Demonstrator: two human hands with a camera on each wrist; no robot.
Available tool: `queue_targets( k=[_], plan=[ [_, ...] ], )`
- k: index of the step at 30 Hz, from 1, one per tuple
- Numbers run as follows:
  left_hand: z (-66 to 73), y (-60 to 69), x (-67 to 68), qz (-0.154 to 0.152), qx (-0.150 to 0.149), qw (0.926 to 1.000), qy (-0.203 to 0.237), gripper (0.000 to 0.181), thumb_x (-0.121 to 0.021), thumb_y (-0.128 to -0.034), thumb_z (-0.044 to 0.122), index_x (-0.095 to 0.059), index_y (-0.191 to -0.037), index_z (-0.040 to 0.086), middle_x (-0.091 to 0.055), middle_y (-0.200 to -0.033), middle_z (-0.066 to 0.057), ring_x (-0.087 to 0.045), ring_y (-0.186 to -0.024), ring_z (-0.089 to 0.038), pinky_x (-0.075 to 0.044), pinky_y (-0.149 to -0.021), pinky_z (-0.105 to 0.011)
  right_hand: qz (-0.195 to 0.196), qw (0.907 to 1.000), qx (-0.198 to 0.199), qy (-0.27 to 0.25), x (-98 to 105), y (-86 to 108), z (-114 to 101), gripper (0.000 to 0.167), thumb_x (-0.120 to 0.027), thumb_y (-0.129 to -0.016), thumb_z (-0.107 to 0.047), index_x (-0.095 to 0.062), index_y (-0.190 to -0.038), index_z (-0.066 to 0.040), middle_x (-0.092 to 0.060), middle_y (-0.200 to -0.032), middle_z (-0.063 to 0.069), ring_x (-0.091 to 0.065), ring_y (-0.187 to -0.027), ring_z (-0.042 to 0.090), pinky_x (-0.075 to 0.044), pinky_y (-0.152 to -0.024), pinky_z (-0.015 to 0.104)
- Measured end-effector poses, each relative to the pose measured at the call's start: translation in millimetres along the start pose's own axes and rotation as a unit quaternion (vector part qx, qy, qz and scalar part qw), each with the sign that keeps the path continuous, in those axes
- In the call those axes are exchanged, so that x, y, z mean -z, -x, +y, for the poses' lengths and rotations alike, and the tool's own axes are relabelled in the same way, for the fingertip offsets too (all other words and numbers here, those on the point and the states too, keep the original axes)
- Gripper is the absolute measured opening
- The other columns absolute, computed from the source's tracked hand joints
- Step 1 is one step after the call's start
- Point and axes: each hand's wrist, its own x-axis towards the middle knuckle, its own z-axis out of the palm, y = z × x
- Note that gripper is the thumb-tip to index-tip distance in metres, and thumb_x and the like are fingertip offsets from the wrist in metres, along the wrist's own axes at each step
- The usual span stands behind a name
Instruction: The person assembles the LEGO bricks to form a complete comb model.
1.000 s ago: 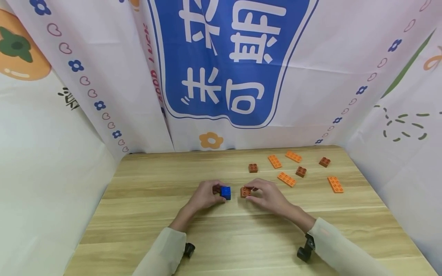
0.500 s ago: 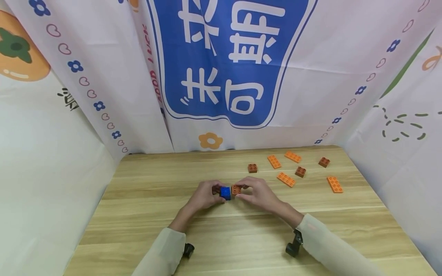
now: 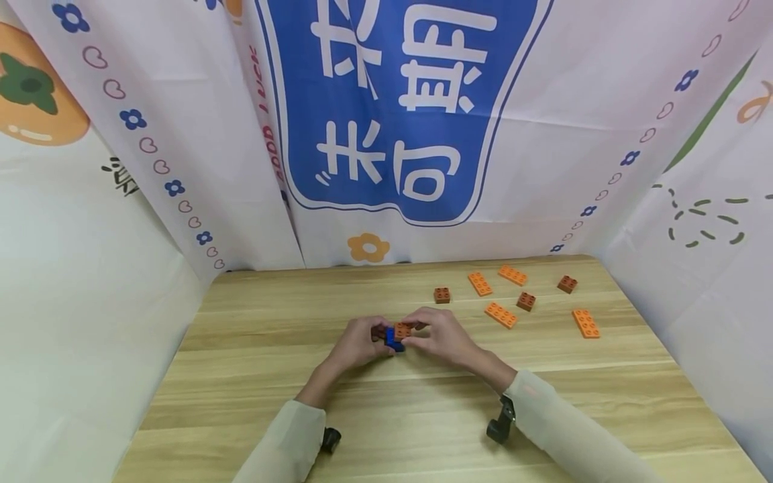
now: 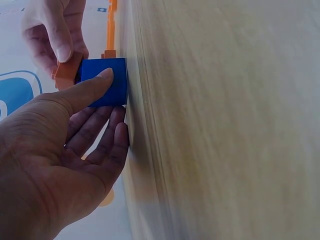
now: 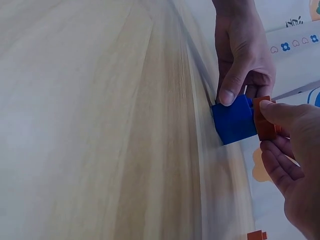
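Observation:
The left hand (image 3: pixel 357 343) pinches a blue block (image 3: pixel 391 339) on the table; in the left wrist view its thumb lies on the side of the blue block (image 4: pixel 114 90). Between thumb and fingers, the right hand (image 3: pixel 445 337) holds a reddish-brown brick (image 3: pixel 402 331) at the top of the blue block, over its right part in the head view. From the right wrist, the brown brick (image 5: pixel 265 119) looks slightly tilted against the studded face of the blue block (image 5: pixel 233 120). Whether the two are pressed together, I cannot tell.
Brown bricks lie farther back on the wooden table (image 3: pixel 272 402), one (image 3: pixel 442 295) behind the right hand, others (image 3: pixel 526 301) (image 3: pixel 567 284) to the right. Among them are flat orange bricks (image 3: pixel 500 314) (image 3: pixel 586 323). Printed cloth (image 3: pixel 241 221) hangs behind the table and at its sides.
The right hand has moved left with the brown brick, from beside the blue block to over its right part. The left hand has stayed in place, gripping the blue block.

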Motion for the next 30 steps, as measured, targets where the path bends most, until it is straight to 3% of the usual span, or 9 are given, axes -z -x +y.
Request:
queue_targets(
  k=[13, 18, 25, 30],
  plan=[
    [-1.0, -1.0, -1.1, 0.003, -0.023, 0.9997, -0.004, 0.031, -0.090, -0.0817, -0.001, -0.074, -0.108, 0.002, -0.077, -0.102, -0.009, -0.075, -0.094, -0.022, -0.062, -0.085, -0.037, -0.021, 0.9997, -0.001, 0.012, -3.0, -13.1, -5.9, 0.031, -0.090, -0.087, -0.016, -0.080, -0.114, -0.006, -0.078, -0.107, 0.003, -0.073, -0.097, 0.015, -0.062, -0.083, 0.037],
    [0.2, -0.7, 0.1, 0.005, -0.024, 0.9997, -0.005, 0.029, -0.091, -0.0812, -0.001, -0.074, -0.105, 0.003, -0.077, -0.101, -0.008, -0.075, -0.093, -0.020, -0.062, -0.085, -0.038, -0.043, 0.9982, -0.006, 0.041, -0.3, -19.1, -11.5, 0.031, -0.091, -0.086, -0.017, -0.081, -0.114, -0.007, -0.078, -0.105, 0.002, -0.073, -0.094, 0.017, -0.060, -0.081, 0.031],
    [-1.6, -1.6, 0.5, 0.002, -0.025, 0.9996, -0.010, 0.027, -0.091, -0.0815, 0.002, -0.074, -0.102, 0.005, -0.077, -0.100, -0.005, -0.075, -0.091, -0.017, -0.062, -0.083, -0.034, -0.078, 0.9940, -0.011, 0.077, 3.1, -28.1, -20.2, 0.029, -0.092, -0.084, -0.015, -0.081, -0.110, -0.005, -0.078, -0.103, 0.005, -0.074, -0.091, 0.020, -0.061, -0.080, 0.033],
    [-2.3, -2.7, 0.3, 0.002, -0.019, 0.9998, -0.009, 0.027, -0.092, -0.0808, 0.003, -0.074, -0.100, 0.007, -0.077, -0.099, -0.004, -0.074, -0.090, -0.016, -0.061, -0.082, -0.031, -0.082, 0.9926, -0.007, 0.090, 3.6, -31.5, -22.6, 0.028, -0.093, -0.082, -0.015, -0.082, -0.106, -0.004, -0.078, -0.098, 0.006, -0.074, -0.088, 0.020, -0.058, -0.078, 0.025]
  ],
)
